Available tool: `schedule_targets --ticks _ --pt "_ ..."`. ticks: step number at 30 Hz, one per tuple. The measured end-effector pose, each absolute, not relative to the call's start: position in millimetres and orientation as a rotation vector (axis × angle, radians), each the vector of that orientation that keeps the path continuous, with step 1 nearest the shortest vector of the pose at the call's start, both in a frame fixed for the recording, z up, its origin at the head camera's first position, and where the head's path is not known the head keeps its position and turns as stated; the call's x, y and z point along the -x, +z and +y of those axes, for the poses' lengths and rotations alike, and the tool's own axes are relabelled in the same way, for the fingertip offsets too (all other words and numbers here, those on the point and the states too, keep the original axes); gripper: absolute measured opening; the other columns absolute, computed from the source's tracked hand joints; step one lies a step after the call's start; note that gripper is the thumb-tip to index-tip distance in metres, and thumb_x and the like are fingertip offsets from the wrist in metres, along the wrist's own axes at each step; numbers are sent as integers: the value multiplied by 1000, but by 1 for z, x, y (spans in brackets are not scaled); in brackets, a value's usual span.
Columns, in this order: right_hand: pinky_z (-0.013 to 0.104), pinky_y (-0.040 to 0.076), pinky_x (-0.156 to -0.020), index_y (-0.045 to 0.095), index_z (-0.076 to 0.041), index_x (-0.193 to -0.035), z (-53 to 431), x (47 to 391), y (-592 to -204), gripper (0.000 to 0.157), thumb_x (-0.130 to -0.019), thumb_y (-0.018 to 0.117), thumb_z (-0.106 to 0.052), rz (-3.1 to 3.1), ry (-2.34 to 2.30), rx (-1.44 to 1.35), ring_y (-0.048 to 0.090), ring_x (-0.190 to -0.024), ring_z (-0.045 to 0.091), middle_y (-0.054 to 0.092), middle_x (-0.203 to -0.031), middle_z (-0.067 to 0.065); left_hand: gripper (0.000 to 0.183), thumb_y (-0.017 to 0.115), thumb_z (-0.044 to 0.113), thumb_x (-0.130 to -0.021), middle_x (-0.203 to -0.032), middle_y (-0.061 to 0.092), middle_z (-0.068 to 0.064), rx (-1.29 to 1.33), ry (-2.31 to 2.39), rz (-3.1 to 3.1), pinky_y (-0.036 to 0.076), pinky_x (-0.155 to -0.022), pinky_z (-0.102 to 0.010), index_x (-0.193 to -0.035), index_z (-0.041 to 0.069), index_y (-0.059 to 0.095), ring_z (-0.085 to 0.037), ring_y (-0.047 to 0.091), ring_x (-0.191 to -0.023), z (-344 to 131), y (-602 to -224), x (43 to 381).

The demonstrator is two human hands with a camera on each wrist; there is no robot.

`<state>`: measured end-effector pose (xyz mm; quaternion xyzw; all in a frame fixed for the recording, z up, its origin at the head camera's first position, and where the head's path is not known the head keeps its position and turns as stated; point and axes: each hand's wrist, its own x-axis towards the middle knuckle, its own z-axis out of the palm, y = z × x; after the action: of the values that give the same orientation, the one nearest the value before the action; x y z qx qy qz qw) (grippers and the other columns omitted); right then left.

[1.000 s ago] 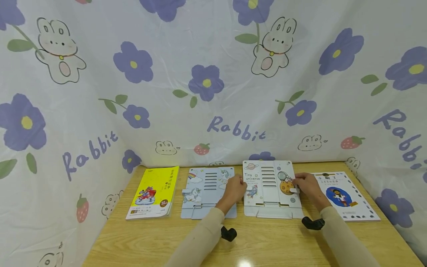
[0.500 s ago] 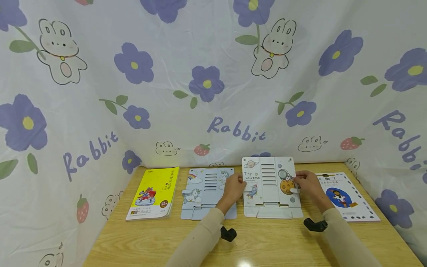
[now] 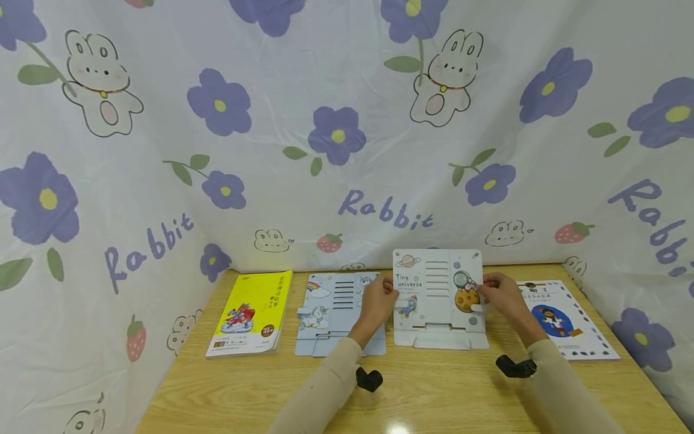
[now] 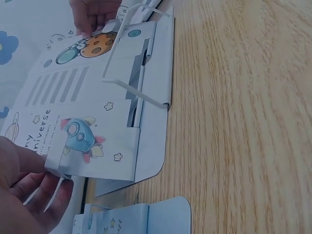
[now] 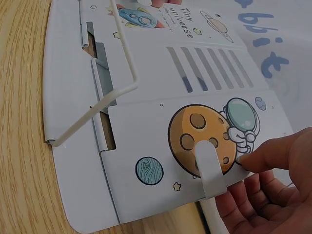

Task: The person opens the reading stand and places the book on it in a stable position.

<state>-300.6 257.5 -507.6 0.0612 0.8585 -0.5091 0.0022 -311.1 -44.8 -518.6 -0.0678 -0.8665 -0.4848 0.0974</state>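
A white book stand (image 3: 438,310) printed "Tiny universe", with a rocket, planets and an astronaut, stands in the middle right of the head view. Its slotted panel leans back over a flat base. My left hand (image 3: 379,301) pinches the panel's left edge beside a white page clip (image 4: 57,158), fingers curled behind it. At the opposite edge, my right hand (image 3: 505,299) grips with the thumb on the astronaut print and the fingers behind. A bent wire ledge (image 5: 100,105) sticks out at the panel's lower front. The back of the stand is hidden.
Just left of my left wrist lies a pale blue unicorn book stand (image 3: 341,324), partly covered by that hand. A yellow book (image 3: 255,295) is at the far left, a white book (image 3: 582,322) at the right. Behind the wooden table (image 3: 434,398) hangs a patterned curtain (image 3: 282,181).
The white stand's panel has risen and tilted more upright, and its base sits slightly farther back and left. Both hands have gone up a little with it.
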Motion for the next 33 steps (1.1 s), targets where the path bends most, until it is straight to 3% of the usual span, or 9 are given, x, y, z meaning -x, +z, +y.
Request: schedule_targets --ticks 10,18,28,33 --pt "33 61 -80 51 10 -136 255 295 -502 41 -106 61 -17 2721 -1597 -144 61 -98 23 59 -118 19 18 74 3 -96 -95 69 -3 220 -1477 -2540 56 -78 -21 -114 4 69 -8 63 -84 -49 -515 314" --pt "25 57 -72 54 9 -127 254 285 -494 35 -103 64 -15 2803 -1559 -79 62 -90 17 62 -111 18 15 73 1 -95 -94 71 -5 269 -1468 -2496 54 -76 -22 -109 5 70 -11 64 -85 -53 -513 317" --pt "26 54 -72 54 0 -111 250 266 -490 24 -99 71 -12 2952 -1462 69 64 -102 29 67 -110 18 15 73 -4 -93 -96 75 -9 302 -1438 -2454 57 -76 -23 -104 5 69 -18 70 -89 -55 -508 323" --pt "24 54 -74 53 -2 -105 246 257 -491 22 -97 73 -8 3009 -1445 109 66 -101 28 69 -109 18 14 74 -4 -93 -97 76 -8 286 -1428 -2465 57 -79 -25 -103 6 69 -18 71 -91 -55 -508 326"
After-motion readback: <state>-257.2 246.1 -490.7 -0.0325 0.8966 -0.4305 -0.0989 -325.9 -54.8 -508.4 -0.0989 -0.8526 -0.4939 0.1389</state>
